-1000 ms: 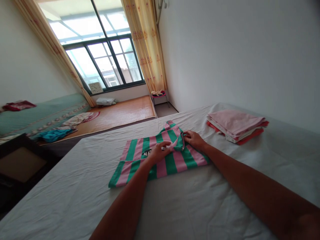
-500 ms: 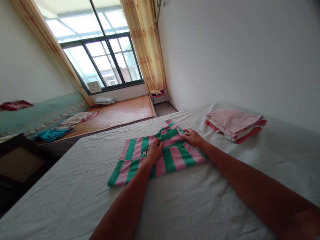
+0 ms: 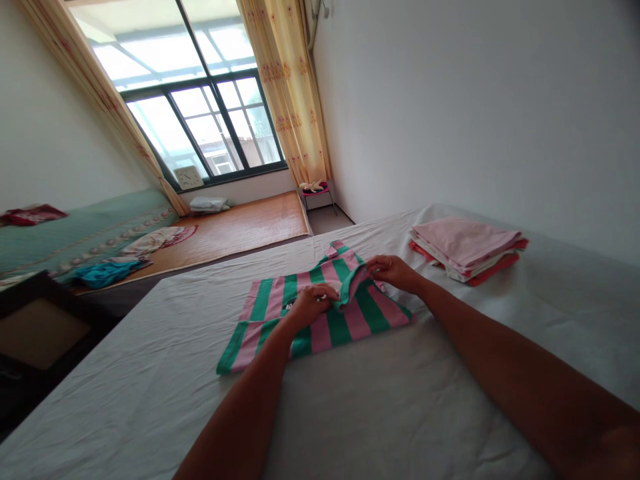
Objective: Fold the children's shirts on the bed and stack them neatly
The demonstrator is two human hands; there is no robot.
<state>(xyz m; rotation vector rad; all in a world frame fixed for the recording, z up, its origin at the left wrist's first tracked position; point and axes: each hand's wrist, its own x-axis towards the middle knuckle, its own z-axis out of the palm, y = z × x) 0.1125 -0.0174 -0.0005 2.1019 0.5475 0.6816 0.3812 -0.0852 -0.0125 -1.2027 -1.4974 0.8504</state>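
Observation:
A green and pink striped garment, partly folded, lies on the pale sheet of the bed. My left hand pinches one end of a lifted flap near the garment's middle. With fingers closed, my right hand grips the other end of that flap. Between the two hands the raised edge curves up off the layers beneath. A dark printed mark beside my left hand is partly covered by it. The garment's far corner points toward the window.
A stack of folded clothes, pink on top, sits at the right near the wall. Beyond the bed is a low platform with a brown mat. A dark cabinet stands at the left, and a small stool at the back.
The flap's edge, which lay flat under both hands, is now raised between them. My left hand has shifted slightly right and toward me.

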